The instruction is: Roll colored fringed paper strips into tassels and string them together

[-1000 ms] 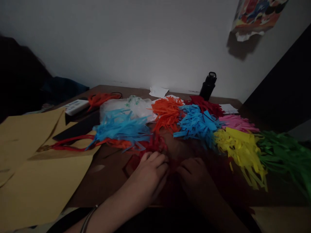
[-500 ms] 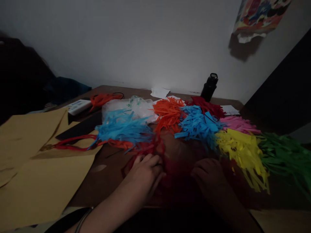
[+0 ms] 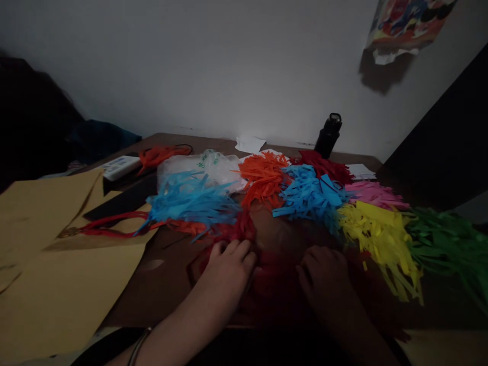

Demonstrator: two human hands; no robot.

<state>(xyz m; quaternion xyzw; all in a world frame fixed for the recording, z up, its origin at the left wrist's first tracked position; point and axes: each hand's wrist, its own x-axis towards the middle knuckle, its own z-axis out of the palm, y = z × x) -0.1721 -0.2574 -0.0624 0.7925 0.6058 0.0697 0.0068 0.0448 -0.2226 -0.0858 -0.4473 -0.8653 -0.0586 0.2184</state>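
Dark red paper fringe (image 3: 271,274) lies in deep shade at the table's near side, between my two hands. My left hand (image 3: 232,267) is closed at the left end of the fringe, its fingers bent down over the red strips. On the other side my right hand (image 3: 324,272) has curled fingers at the red paper; its fingertips are dim. Just beyond my left hand are more red strips (image 3: 244,226) and a light blue paper tassel (image 3: 190,201) with a red cord loop (image 3: 114,223).
Orange (image 3: 263,175), blue (image 3: 312,190), pink (image 3: 375,195), yellow (image 3: 375,229) and green tassels (image 3: 446,241) spread across the table's right half. A black bottle (image 3: 328,136) stands behind them. Yellow card sheets (image 3: 68,295) cover the left; a clear plastic bag (image 3: 217,165) lies at the back.
My left hand has shifted slightly up and left, its fingers now over the red strips. My right hand has turned a little, and its fingers have moved slightly left.
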